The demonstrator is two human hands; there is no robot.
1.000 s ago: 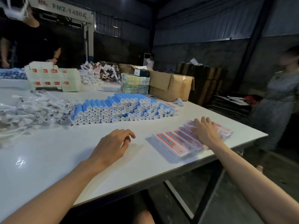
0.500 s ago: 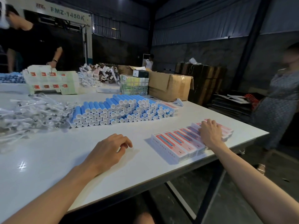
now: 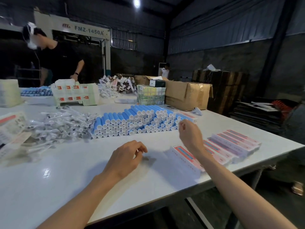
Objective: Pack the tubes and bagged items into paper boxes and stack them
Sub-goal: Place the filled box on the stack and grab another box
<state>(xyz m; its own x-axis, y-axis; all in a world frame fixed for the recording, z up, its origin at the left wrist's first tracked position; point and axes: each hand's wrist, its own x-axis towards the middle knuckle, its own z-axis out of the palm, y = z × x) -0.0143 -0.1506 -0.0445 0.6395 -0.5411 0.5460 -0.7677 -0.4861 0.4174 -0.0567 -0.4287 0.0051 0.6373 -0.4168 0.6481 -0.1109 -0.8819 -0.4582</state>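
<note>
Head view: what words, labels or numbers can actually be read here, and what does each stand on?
"FMZ-1450A": on the white machine beam at the back.
Red logo left of that text: too blurred to read.
Print on the pink paper boxes, the blue tubes' caps and the flat carton sheets: too small to read.

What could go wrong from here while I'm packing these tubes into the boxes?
1. The blue tubes lie stacked in a sloped pile; pulling one from a lower row may send others rolling.
2. The pink boxes sit close to the edge of the table, partly under your right forearm; a sweep of the right hand could push some off.
</note>
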